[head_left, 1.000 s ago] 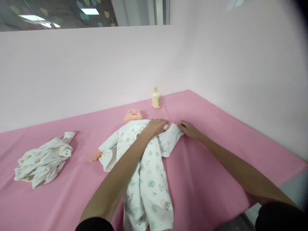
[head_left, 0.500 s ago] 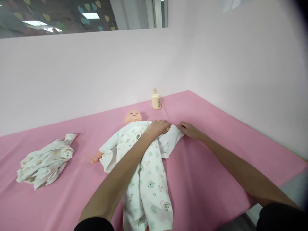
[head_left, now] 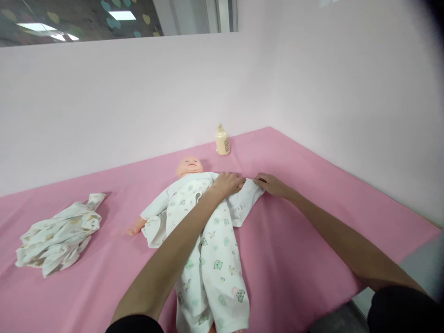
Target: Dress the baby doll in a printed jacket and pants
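Observation:
A baby doll (head_left: 190, 165) lies on its back, wearing a white top (head_left: 157, 203) and white patterned trousers (head_left: 218, 266) pulled up over the chest. My left hand (head_left: 229, 184) is closed around the doll's arm on the right side, with a bit of the doll's hand peeking past my fingers. My right hand (head_left: 270, 183) pinches the outer edge of the white sleeve (head_left: 243, 203), which spreads out between both hands. The doll's other arm rests in its sleeve, and its hand (head_left: 136, 226) shows. My left forearm crosses over the trousers.
A cream pump bottle (head_left: 222, 140) stands behind the doll near the wall. To the left lies a crumpled white patterned garment (head_left: 60, 236). Everything rests on a pink covered table (head_left: 305, 259), with white walls (head_left: 138, 101) behind and to the right.
The camera view has shifted slightly, so the bottle and crumpled garment appear a little further left. Both hands keep their hold, with hardly any visible movement.

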`<state>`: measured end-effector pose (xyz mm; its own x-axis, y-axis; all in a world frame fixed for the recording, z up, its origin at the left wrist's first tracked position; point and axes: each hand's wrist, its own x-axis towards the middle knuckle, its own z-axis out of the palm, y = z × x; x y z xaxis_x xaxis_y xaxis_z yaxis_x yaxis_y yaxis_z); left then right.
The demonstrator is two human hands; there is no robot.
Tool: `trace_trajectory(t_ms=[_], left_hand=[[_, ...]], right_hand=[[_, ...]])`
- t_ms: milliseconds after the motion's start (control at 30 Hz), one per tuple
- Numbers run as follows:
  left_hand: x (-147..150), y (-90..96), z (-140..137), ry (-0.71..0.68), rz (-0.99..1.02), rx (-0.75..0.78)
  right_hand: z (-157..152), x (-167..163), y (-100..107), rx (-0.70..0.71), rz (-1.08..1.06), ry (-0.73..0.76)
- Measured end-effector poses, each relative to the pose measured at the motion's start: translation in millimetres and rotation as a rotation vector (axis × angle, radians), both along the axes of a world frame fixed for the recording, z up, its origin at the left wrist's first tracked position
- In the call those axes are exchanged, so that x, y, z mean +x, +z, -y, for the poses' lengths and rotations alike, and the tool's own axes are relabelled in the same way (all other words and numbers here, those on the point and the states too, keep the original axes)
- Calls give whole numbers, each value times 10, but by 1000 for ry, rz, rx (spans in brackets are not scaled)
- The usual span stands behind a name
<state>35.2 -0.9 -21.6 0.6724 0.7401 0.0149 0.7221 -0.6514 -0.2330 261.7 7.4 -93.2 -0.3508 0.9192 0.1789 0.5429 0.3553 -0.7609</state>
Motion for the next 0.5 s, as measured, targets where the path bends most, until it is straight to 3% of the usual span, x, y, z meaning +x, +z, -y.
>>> trace_trajectory(t_ms=[233, 500], left_hand=[[36, -49, -10, -11, -31, -6], [34, -66, -7, -5, -4, -12]], right_hand=[[65, -252, 78, 79, 52, -94], [75, -305, 152, 106, 79, -47]])
